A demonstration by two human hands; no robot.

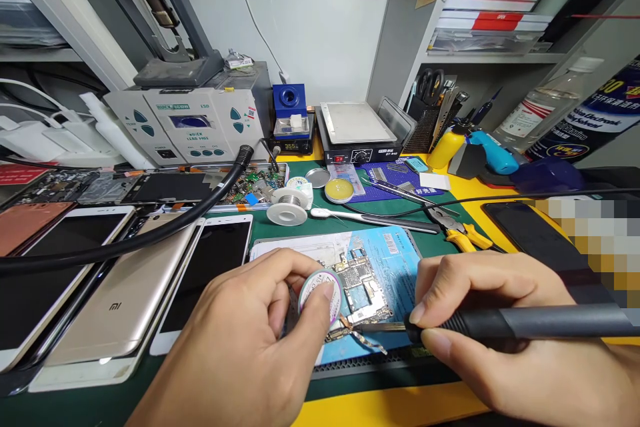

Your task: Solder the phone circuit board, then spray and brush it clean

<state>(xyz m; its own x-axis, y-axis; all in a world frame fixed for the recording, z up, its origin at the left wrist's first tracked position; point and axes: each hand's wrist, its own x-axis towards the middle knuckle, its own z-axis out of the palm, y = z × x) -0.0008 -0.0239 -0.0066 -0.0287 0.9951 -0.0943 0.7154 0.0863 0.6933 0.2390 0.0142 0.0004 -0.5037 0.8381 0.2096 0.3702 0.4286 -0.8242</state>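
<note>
My left hand [260, 327] pinches a small round spool of desoldering braid [320, 293] between thumb and fingers. A copper strip of braid [357, 332] runs out of the spool, its end silvery and bent. My right hand [505, 327] grips a soldering iron [545, 322] like a pen, the shaft pointing left. The iron's tip meets the braid over the lower edge of a phone logic board [367, 280]; exact contact is too small to tell. Under the board lies a blue and white card [400, 260].
Several phones [125, 287] lie at left beneath a thick black hose [200, 213] from the hot air station [190, 123]. Behind the card are a solder wire spool [287, 207], a tin of yellow paste [339, 190], a brush [375, 219] and yellow-handled cutters [463, 230].
</note>
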